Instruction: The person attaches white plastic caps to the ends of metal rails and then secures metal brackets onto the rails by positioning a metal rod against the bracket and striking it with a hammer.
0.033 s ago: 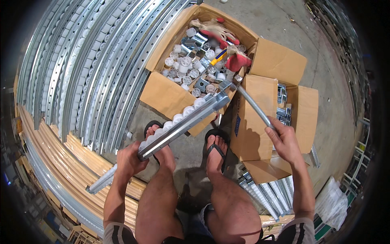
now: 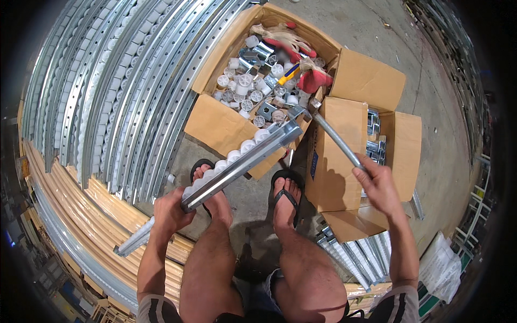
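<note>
My left hand [image 2: 172,210] is closed around the near end of a metal roller track [image 2: 242,167], a steel rail with a row of white plastic rollers. The track slants up to the right. My right hand [image 2: 379,185] grips the handle of a hammer [image 2: 338,134] with a metal shaft. Its head [image 2: 314,106] is close to a metal bracket [image 2: 296,112] at the far end of the track; whether they touch I cannot tell. Beyond that end stands an open cardboard box [image 2: 218,116] of loose white rollers, metal brackets, red-and-white gloves [image 2: 314,77] and a yellow cutter [image 2: 289,74].
Another open cardboard box [image 2: 338,156] with metal brackets [image 2: 375,151] stands at the right. Roller tracks [image 2: 129,91] lie stacked at the left, beside long tan bars [image 2: 81,199]. More short tracks [image 2: 358,258] lie by my right leg. My sandalled feet [image 2: 285,199] stand on the concrete floor.
</note>
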The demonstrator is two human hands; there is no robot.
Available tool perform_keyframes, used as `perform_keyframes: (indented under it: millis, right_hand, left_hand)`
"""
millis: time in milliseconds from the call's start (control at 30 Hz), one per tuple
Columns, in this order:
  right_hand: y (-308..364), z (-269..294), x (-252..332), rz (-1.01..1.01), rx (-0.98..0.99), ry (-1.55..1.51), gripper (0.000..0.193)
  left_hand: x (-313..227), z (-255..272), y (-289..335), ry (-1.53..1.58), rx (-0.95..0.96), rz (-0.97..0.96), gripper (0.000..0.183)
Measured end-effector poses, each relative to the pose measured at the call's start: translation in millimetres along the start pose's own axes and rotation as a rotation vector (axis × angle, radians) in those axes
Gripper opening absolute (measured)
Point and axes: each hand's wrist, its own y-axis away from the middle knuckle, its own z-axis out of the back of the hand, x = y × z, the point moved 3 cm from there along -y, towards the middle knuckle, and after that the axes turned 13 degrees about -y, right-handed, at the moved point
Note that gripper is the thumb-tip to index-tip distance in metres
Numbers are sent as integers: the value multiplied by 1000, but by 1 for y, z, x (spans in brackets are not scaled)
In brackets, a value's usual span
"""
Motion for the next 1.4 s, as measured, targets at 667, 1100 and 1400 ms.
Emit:
perform_keyframes:
  millis: [667, 1100, 1400]
  right_hand:
    - [-12, 46, 26, 87, -90, 358, 37]
    - [-7, 8, 36, 93, 17, 323, 36]
    - [-2, 7, 32, 38, -58, 182, 33]
  left_hand:
    - [8, 1, -1, -97, -106, -78, 41]
    - [-1, 10, -7, -160, -126, -94, 36]
    - [1, 11, -7, -160, -115, -100, 39]
